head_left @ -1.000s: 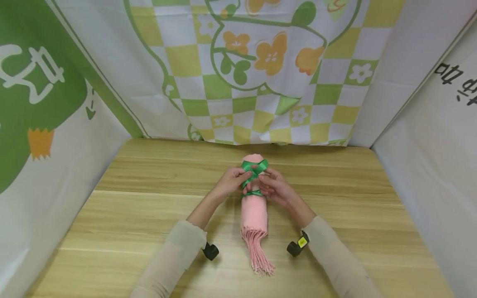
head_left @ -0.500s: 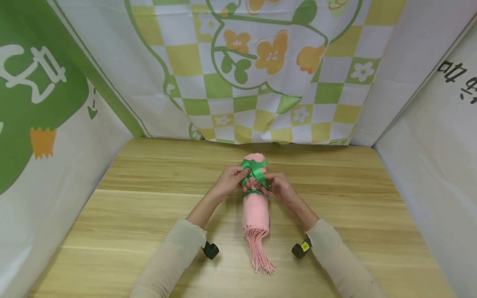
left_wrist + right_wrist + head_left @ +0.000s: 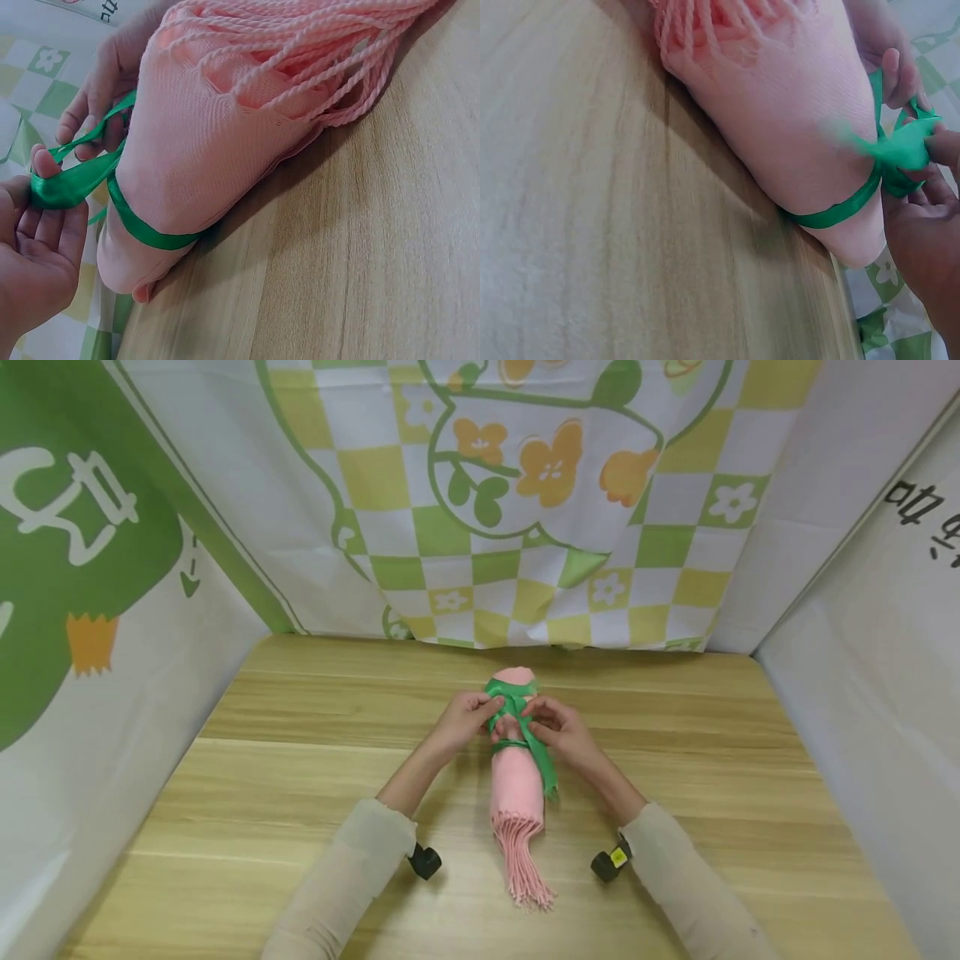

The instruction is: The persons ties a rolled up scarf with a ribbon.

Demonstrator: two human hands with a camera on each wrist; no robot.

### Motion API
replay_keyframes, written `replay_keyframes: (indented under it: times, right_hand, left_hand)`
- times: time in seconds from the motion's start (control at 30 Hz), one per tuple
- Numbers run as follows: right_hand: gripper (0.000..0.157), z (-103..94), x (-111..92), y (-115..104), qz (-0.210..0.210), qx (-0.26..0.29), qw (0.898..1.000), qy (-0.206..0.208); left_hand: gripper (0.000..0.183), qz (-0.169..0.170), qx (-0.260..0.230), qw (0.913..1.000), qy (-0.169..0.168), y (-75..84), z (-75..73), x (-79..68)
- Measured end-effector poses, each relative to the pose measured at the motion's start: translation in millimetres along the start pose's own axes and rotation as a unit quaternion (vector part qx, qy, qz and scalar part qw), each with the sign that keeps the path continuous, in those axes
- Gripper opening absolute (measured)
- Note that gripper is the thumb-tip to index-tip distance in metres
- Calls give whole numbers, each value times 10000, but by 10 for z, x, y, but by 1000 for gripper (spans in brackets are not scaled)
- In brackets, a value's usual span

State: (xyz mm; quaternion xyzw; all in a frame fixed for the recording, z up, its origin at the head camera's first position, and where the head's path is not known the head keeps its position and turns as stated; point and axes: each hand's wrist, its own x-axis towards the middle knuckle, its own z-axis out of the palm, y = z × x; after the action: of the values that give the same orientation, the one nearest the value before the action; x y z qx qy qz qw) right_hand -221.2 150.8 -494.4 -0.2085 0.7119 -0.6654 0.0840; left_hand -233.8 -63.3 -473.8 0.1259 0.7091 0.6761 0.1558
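Observation:
A rolled pink scarf (image 3: 517, 787) lies lengthwise on the table, its twisted fringe (image 3: 523, 868) spread toward the person. Green ribbon (image 3: 154, 234) circles the roll in its far half. My left hand (image 3: 462, 724) pinches a loop of that ribbon over the roll, and in the left wrist view the loop bends around a fingertip. From the other side my right hand (image 3: 564, 729) holds more ribbon between thumb and fingers, seen close in the right wrist view. One loose ribbon end (image 3: 551, 783) hangs down along the roll's right side. How the ribbon crosses is partly hidden by fingers.
The wood-grain table (image 3: 300, 710) reaches back to a checkered, flower-printed cloth (image 3: 487, 560). Printed white panels stand at the left and right. Black wrist cameras sit at both sleeve cuffs.
The raised green loop near my right hand has dropped, and a ribbon end now trails down the scarf's right side. My right hand drew aside, then returned to the ribbon; the left hand barely moved.

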Motion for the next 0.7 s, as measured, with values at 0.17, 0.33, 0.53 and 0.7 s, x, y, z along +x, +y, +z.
replay_keyframes:
  times: [0.17,0.33,0.53,0.7]
  right_hand:
    - [43,33,17,-21,92,16,9999,98]
    - [32,91,60,5,-34,-699,9965,459]
    - [24,177,84,22,-210,-1309,9868,926]
    - [29,217,92,-5,127,-1328,9852,1081]
  left_hand:
    - [33,69,-20,9999,-94,23,11,-4]
    - [32,107,-140,9998,-102,38,40,-10]
    - [36,225,-131,9995,-201,28,88,-14]
    - [36,229,-120,9994,-240,31,142,-15]
